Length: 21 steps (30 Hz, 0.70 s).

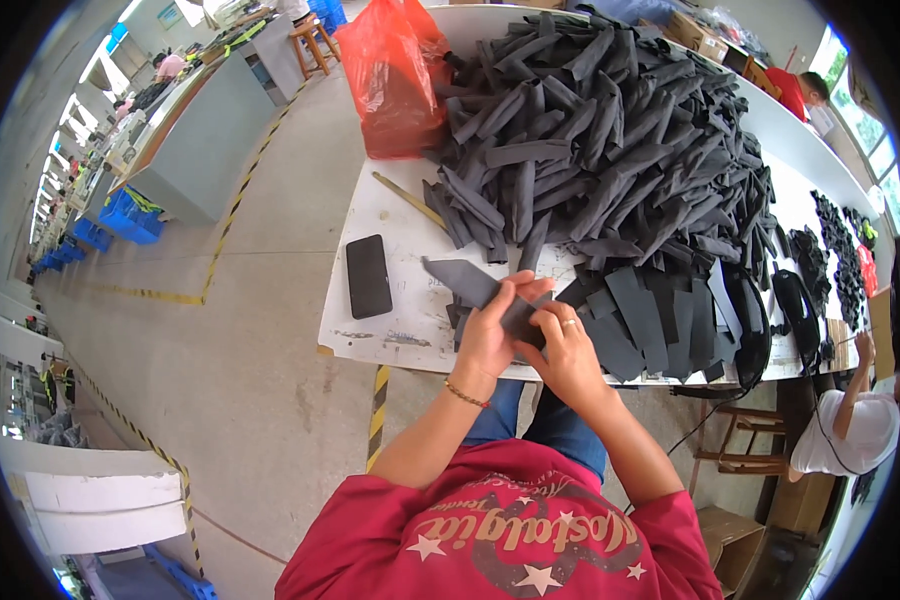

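A dark grey strip of fabric-like material [459, 279] is held in front of me, above the near edge of the white table [417, 318]. My left hand [490, 328] grips it from the left, and its pointed end sticks out past that hand to the upper left. On its right part, the fingers of my right hand [567, 350] are closed, pinching it. Just right of my hands lie flat dark grey pieces [625, 335], overlapping on the table. Beyond them rises a large heap of folded or rolled dark grey pieces [610, 130].
A black phone [370, 277] and a yellowish stick [408, 199] lie left of the heap, below a red plastic bag [395, 90]. Black curved objects [745, 325] stand at right. A wooden stool [740, 440] and a co-worker in white [860, 430] are farther right.
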Motion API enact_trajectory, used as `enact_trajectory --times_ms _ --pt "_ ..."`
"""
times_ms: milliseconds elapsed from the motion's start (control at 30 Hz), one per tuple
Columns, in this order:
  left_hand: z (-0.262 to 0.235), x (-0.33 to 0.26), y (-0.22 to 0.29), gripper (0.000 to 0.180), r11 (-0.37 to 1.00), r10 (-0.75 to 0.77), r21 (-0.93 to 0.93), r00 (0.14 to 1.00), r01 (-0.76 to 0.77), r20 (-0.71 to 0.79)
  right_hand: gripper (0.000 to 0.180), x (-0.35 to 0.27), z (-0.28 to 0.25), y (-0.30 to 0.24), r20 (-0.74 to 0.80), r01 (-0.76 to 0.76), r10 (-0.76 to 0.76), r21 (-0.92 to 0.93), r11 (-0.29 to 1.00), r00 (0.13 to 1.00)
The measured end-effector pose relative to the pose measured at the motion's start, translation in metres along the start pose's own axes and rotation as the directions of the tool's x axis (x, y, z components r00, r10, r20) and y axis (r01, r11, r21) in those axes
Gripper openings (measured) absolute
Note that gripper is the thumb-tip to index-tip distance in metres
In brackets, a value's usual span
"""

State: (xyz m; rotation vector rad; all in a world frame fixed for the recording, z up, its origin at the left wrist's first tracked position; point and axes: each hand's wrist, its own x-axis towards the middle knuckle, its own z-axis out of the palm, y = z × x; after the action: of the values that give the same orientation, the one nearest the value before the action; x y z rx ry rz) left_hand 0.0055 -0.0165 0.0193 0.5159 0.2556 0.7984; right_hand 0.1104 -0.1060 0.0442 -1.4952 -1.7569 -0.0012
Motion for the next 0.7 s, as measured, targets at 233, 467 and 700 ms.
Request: enact_trajectory --times_ms 233,467,700 --pt "0.006 -0.002 -0.025 0.035 0.982 -0.051 -0.180 0.996 0.063 0.070 0.017 -0.004 0.000 0.007 -0.004 0.010 -0.010 -0.010 1.000 1.000" --pt "0.007 0.003 0.003 0.035 0.987 0.152 -0.019 0.955 -0.162 -0.254 0.017 -0.013 -0.006 0.011 0.023 0.029 -0.028 -0.014 0.999 0.999" --pt "0.016 0.003 -0.005 0.030 0.977 0.210 -0.006 0.960 -0.215 -0.186 0.019 -0.008 -0.007 0.013 -0.021 0.016 -0.015 0.071 0.997 1.000"
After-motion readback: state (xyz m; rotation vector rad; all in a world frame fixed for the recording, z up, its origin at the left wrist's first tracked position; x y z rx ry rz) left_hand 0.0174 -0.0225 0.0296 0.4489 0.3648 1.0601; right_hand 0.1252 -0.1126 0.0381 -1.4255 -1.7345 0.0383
